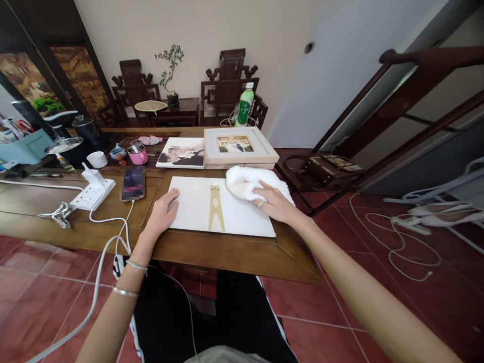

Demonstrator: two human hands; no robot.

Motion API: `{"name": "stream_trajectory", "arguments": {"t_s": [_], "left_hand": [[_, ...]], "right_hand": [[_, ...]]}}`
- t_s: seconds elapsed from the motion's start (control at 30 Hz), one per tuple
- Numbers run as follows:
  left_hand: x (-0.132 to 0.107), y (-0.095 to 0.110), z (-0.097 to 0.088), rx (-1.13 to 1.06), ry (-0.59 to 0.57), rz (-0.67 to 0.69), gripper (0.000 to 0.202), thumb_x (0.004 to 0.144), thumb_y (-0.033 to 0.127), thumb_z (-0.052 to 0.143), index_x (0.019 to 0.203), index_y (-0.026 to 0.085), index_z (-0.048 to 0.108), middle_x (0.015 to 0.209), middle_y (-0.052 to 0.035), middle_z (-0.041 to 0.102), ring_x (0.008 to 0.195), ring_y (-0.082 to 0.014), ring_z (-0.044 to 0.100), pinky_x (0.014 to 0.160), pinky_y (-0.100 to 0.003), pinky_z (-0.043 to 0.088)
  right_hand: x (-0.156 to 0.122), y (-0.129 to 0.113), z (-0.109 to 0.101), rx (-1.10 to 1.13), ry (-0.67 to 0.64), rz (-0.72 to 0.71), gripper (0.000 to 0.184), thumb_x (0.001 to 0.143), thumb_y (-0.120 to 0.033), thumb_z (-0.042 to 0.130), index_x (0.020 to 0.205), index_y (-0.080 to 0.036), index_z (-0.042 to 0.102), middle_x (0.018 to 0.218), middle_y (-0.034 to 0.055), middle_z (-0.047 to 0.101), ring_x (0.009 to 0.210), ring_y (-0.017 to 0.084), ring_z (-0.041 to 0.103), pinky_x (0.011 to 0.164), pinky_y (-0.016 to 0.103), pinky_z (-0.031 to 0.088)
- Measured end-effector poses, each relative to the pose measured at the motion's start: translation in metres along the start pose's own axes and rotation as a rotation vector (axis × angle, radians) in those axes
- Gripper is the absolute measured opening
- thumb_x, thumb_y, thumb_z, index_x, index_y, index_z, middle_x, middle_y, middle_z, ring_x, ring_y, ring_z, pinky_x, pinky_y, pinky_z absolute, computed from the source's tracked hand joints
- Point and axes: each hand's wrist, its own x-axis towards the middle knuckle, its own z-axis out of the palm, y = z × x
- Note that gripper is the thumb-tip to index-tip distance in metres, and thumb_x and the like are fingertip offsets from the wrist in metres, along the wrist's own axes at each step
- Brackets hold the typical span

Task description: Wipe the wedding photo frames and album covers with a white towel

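Observation:
A flat white picture panel (192, 204) lies on the wooden table, with a gold-coloured, A-shaped stand piece (216, 206) on its upper face. Against the panel's left edge rests my left hand (163, 210), its fingers laid along the edge and the thumb slightly apart. My right hand (274, 201) is closed on a fluffy white towel (253, 179), bunched over the panel's right side. The towel hides the panel's upper right corner. Just behind the panel are a photo print (183, 154) and a pale framed picture (240, 146).
On the left stand a power strip (93, 194), a charging phone (133, 182), a metal tripod (60, 214) and a pink cup (137, 154). White cables hang over the table's front edge. A green bottle (245, 106) stands behind the frame; a dark wooden chair (340, 166) is at right.

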Motion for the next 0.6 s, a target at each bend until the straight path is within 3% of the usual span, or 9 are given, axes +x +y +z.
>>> {"name": "stream_trajectory", "arguments": {"t_s": [0.07, 0.17, 0.33, 0.47, 0.6], "left_hand": [[0.000, 0.000, 0.000, -0.003, -0.002, -0.006, 0.034, 0.087, 0.024, 0.046, 0.115, 0.013, 0.064, 0.130, -0.0127, 0.059, 0.127, -0.0235, 0.051, 0.112, -0.041, 0.035], [0.000, 0.000, 0.000, 0.001, -0.008, -0.013, 0.035, 0.087, 0.025, 0.047, 0.115, 0.014, 0.063, 0.131, -0.0127, 0.059, 0.127, -0.0233, 0.051, 0.111, -0.041, 0.036], [0.000, -0.001, 0.001, 0.003, -0.003, -0.003, 0.036, 0.087, 0.024, 0.046, 0.115, 0.011, 0.063, 0.130, -0.0151, 0.059, 0.127, -0.0233, 0.051, 0.111, -0.041, 0.036], [0.000, -0.001, 0.001, 0.010, -0.004, 0.001, 0.035, 0.087, 0.025, 0.046, 0.114, 0.013, 0.063, 0.131, -0.0141, 0.059, 0.127, -0.0234, 0.051, 0.111, -0.042, 0.035], [0.001, -0.001, 0.001, 0.017, -0.009, 0.000, 0.035, 0.087, 0.025, 0.046, 0.114, 0.013, 0.064, 0.131, -0.0138, 0.059, 0.127, -0.0244, 0.050, 0.112, -0.042, 0.035]], "right_hand": [[0.011, 0.003, 0.002, -0.012, 0.038, 0.037, 0.028, 0.082, -0.022, 0.043, 0.096, -0.020, 0.067, 0.122, 0.0058, 0.065, 0.134, 0.033, 0.037, 0.108, 0.053, 0.033], [0.007, -0.006, 0.004, -0.039, 0.073, -0.050, 0.026, 0.080, -0.018, 0.043, 0.091, -0.021, 0.066, 0.129, 0.0045, 0.060, 0.131, 0.028, 0.042, 0.113, 0.051, 0.025], [-0.053, -0.045, 0.001, -0.050, 0.042, -0.223, 0.020, 0.075, -0.010, 0.045, 0.078, -0.020, 0.061, 0.142, 0.0105, 0.048, 0.133, 0.027, 0.040, 0.114, 0.055, 0.021], [-0.102, -0.077, -0.011, 0.017, -0.094, -0.367, 0.018, 0.070, -0.007, 0.046, 0.067, -0.022, 0.056, 0.143, 0.0098, 0.047, 0.134, 0.027, 0.040, 0.115, 0.055, 0.022], [-0.108, -0.075, -0.018, 0.084, -0.149, -0.384, 0.017, 0.072, -0.010, 0.047, 0.067, -0.023, 0.057, 0.141, 0.0073, 0.049, 0.135, 0.028, 0.038, 0.113, 0.054, 0.027]]}}
